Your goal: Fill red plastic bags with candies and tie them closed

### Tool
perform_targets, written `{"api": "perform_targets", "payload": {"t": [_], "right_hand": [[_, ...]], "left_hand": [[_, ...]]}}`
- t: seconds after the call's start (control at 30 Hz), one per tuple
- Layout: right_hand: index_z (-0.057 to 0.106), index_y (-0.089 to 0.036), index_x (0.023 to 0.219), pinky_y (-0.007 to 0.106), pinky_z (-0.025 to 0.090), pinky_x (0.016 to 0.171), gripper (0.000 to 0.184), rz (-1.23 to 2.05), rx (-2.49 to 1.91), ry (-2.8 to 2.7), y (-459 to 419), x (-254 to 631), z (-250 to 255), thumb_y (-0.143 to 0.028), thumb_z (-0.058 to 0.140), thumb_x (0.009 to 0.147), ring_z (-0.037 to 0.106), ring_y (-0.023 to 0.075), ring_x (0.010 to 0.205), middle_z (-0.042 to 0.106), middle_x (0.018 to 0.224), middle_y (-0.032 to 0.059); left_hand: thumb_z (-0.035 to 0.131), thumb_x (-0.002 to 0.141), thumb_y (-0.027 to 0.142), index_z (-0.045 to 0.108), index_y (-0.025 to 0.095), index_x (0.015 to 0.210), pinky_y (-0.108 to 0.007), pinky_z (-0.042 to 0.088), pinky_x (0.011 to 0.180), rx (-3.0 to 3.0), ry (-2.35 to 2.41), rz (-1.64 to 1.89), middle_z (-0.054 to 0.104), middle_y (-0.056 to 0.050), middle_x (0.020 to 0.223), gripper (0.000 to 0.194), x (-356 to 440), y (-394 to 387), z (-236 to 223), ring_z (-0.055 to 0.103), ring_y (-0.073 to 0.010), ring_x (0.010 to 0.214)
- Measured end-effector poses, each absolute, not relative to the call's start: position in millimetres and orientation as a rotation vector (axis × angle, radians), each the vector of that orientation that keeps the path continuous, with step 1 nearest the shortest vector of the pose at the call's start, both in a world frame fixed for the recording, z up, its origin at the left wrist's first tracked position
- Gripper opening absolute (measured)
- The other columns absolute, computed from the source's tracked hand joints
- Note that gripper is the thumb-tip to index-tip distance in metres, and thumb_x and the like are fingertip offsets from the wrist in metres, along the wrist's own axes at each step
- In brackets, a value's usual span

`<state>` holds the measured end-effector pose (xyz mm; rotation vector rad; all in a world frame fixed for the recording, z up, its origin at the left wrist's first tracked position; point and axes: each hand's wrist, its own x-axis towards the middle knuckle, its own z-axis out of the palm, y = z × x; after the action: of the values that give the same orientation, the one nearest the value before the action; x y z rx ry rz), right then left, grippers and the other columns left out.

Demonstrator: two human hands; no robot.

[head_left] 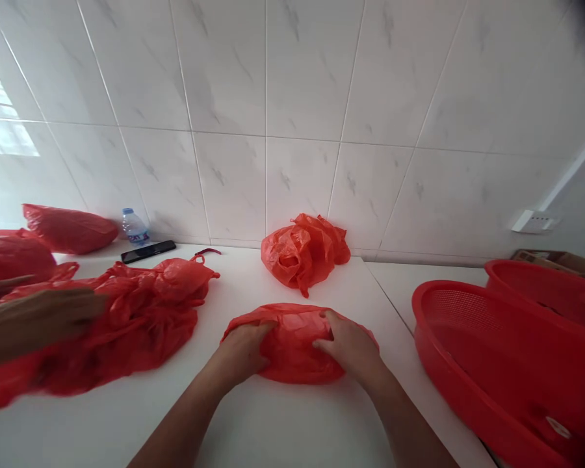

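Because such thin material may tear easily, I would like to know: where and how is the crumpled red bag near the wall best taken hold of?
I would pinch the bunched folds at the top of the crumpled red bag, coming from above and the front. They stand up loosely, giving fingers a grip, while the wall close behind limits reach from there.

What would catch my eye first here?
Probably the red plastic bag front and center, with the person's left hand and right hand both on it. To its left sprawls a heap of crumpled red bags, a co-worker's blurred hand over it. At the right stand two red plastic baskets.
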<state>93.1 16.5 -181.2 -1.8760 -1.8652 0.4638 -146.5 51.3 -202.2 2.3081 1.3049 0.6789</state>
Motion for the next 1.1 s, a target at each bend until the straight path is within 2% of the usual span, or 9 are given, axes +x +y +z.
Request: {"api": "perform_targets", "payload": {"t": [0.13, 0.23, 0.37, 0.47, 0.57, 0.67, 0.77, 0.97, 1.1], "right_hand": [[0.058, -0.029, 0.103, 0.022, 0.035, 0.057, 0.045, 0.511, -1.883, -1.952, 18, 97, -185, -0.034, 0.072, 0.060, 0.060, 0.0158, 0.076, 0.064, 0.083, -0.0018], [0.062, -0.027, 0.097, 0.024, 0.039, 0.063, 0.042, 0.588, -1.915, -2.013, 20, 106, -188, -0.031, 0.073, 0.057, 0.059, 0.0180, 0.086, 0.065, 0.094, 0.0003], [0.059, -0.029, 0.111, 0.026, 0.041, 0.068, 0.056, 0.682, -1.852, -2.073, 20, 114, -187, -0.031, 0.072, 0.057, 0.058, 0.0198, 0.094, 0.063, 0.106, 0.0022], [0.049, -0.035, 0.125, 0.027, 0.042, 0.070, 0.076, 0.668, -1.859, -2.103, 18, 113, -191, -0.027, 0.072, 0.053, 0.056, 0.0221, 0.102, 0.058, 0.119, 0.0029], [0.040, -0.035, 0.134, 0.030, 0.041, 0.080, 0.091, 0.624, -1.843, -2.154, 18, 110, -199, -0.027, 0.074, 0.050, 0.047, 0.0258, 0.117, 0.049, 0.132, 0.0054], [0.044, -0.032, 0.131, 0.030, 0.041, 0.081, 0.084, 0.687, -1.781, -2.181, 17, 108, -201, -0.027, 0.073, 0.052, 0.050, 0.0253, 0.113, 0.055, 0.125, 0.0060], [0.050, -0.032, 0.127, 0.027, 0.041, 0.073, 0.077, 0.769, -1.752, -2.137, 14, 108, -191, -0.023, 0.072, 0.053, 0.057, 0.0230, 0.102, 0.061, 0.115, 0.0040], [0.064, -0.030, 0.097, 0.024, 0.037, 0.063, 0.022, 0.539, -1.835, -1.798, 17, 111, -172, -0.032, 0.050, 0.080, 0.060, 0.0148, 0.079, 0.069, 0.091, -0.0016], [0.059, -0.023, 0.068, 0.025, 0.027, 0.053, 0.024, 0.318, -1.939, -1.764, 25, 109, -181, -0.031, 0.044, 0.083, 0.052, 0.0130, 0.060, 0.064, 0.067, -0.0003]], "left_hand": [[0.065, 0.067, 0.036, 0.065, 0.020, 0.065, -0.034, 0.039, 0.068, 2.321, 1.376, 0.665, 0.065, -0.009, 0.075, 0.016, -138, 42, -191, 0.060, -0.0255, 0.069], [0.053, 0.078, 0.042, 0.047, 0.020, 0.045, -0.031, 0.036, 0.061, 2.263, 1.570, 0.593, 0.048, -0.002, 0.048, 0.040, -136, 37, -183, 0.050, -0.0179, 0.051], [0.051, 0.075, 0.019, 0.060, 0.021, 0.066, -0.030, 0.038, 0.062, 2.413, 1.461, 0.598, 0.061, -0.004, 0.071, 0.012, -133, 32, -178, 0.055, -0.0194, 0.065], [0.047, 0.076, 0.011, 0.064, 0.026, 0.100, -0.035, 0.042, 0.079, 2.527, 1.111, 0.728, 0.065, -0.007, 0.103, 0.033, -125, 29, -181, 0.057, -0.0240, 0.095], [0.062, 0.069, 0.018, 0.059, 0.032, 0.117, -0.044, 0.031, 0.102, 2.518, 0.935, 0.704, 0.059, -0.004, 0.123, 0.050, -119, 33, -197, 0.046, -0.0297, 0.120], [0.077, 0.053, 0.031, 0.054, 0.035, 0.125, -0.054, 0.018, 0.108, 2.454, 1.178, 0.507, 0.045, -0.004, 0.140, 0.075, -122, 41, -215, 0.026, -0.0371, 0.134], [0.079, 0.050, 0.039, 0.051, 0.033, 0.129, -0.051, 0.024, 0.107, 2.410, 1.250, 0.416, 0.036, -0.007, 0.147, 0.084, -129, 48, -221, 0.025, -0.0363, 0.135], [0.060, 0.078, 0.043, 0.060, 0.027, 0.119, -0.040, 0.040, 0.094, 2.467, 1.228, 0.857, 0.060, -0.009, 0.119, 0.044, -131, 44, -194, 0.054, -0.0275, 0.108], [0.060, 0.075, 0.048, 0.059, 0.022, 0.117, -0.042, 0.042, 0.089, 2.376, 1.537, 1.051, 0.058, -0.012, 0.115, 0.049, -136, 48, -189, 0.053, -0.0293, 0.104]]}}
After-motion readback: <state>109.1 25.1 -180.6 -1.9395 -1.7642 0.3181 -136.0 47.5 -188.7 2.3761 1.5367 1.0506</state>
